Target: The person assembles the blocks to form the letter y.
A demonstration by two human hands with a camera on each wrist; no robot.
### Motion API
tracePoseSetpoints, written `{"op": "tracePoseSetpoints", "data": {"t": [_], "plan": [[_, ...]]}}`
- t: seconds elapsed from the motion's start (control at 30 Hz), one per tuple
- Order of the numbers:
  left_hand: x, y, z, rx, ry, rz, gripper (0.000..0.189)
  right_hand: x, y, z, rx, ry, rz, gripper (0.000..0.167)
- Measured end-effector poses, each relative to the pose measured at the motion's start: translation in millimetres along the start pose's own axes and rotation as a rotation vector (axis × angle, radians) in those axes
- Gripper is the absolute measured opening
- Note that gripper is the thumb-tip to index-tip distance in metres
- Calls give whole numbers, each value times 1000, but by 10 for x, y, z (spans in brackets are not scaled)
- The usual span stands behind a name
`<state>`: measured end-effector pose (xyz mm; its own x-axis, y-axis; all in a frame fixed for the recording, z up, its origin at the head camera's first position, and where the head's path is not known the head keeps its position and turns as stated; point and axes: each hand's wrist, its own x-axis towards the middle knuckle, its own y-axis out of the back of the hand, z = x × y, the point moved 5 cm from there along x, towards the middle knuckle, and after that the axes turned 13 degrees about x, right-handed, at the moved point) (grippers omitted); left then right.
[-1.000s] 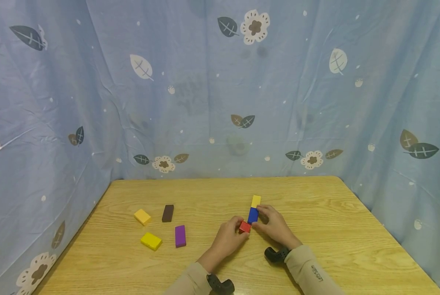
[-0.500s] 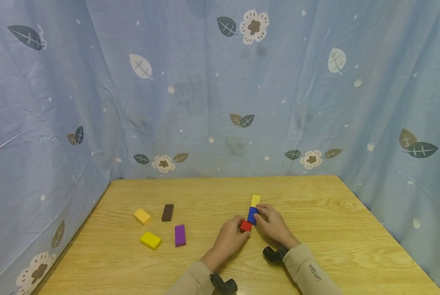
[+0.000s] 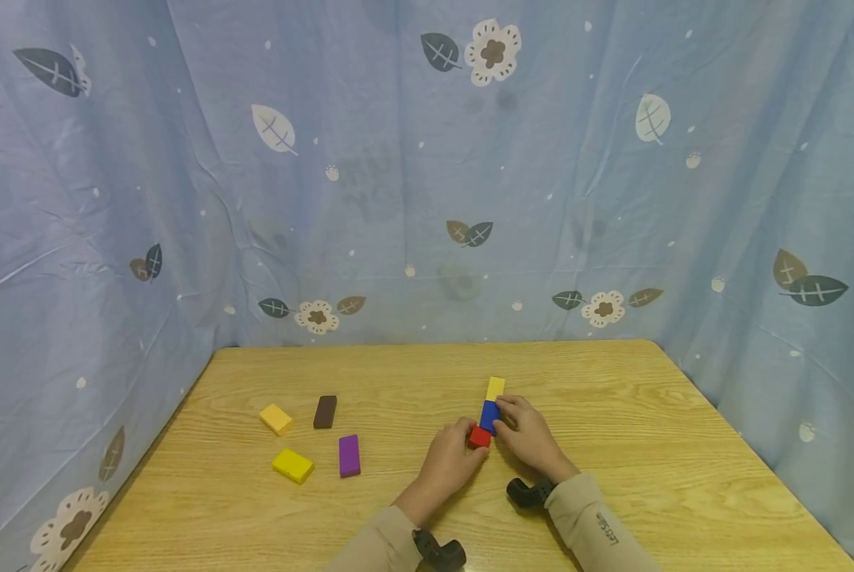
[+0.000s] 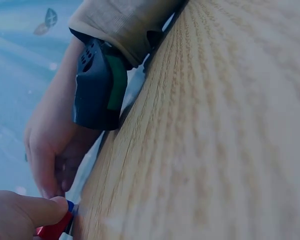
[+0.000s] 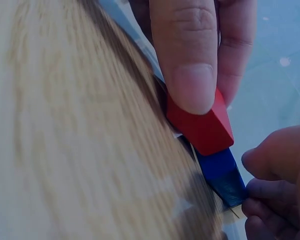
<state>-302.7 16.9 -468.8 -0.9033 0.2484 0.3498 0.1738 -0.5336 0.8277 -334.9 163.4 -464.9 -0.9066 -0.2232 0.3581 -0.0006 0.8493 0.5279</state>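
Note:
My left hand (image 3: 446,459) pinches a red block (image 3: 480,437) between thumb and forefinger, right at the near end of a blue block (image 3: 489,416). Bent fingers of my right hand (image 3: 532,434) hold the blue block along its right side. Beyond it, a yellow block (image 3: 495,388) continues the row. From the right wrist view, the red block (image 5: 207,122) meets the blue block (image 5: 221,175) and hides part of it; the right thumb there stands slightly off the blue. A small white bit (image 4: 66,236) shows under the red block in the left wrist view; its kind is unclear.
To the left lie a light orange block (image 3: 276,419), a dark brown block (image 3: 325,412), a bright yellow block (image 3: 293,466) and a purple block (image 3: 349,456). All rest on a wooden table (image 3: 412,365). A blue patterned curtain (image 3: 369,159) surrounds it.
The left hand has slid the red block slightly right, against the blue block's near end. My right thumb has moved a little away from me along the blue block, which stays about in place.

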Motion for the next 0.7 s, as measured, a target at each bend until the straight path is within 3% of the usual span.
{"op": "tracePoseSetpoints", "data": {"t": [0.23,0.7], "plan": [[7,-23,26,60,-2,19,37,6,-16,31,4,1,2,42],[26,-43,61,73,-68,70,37,1,-27,39,-61,41,-5,53]]}}
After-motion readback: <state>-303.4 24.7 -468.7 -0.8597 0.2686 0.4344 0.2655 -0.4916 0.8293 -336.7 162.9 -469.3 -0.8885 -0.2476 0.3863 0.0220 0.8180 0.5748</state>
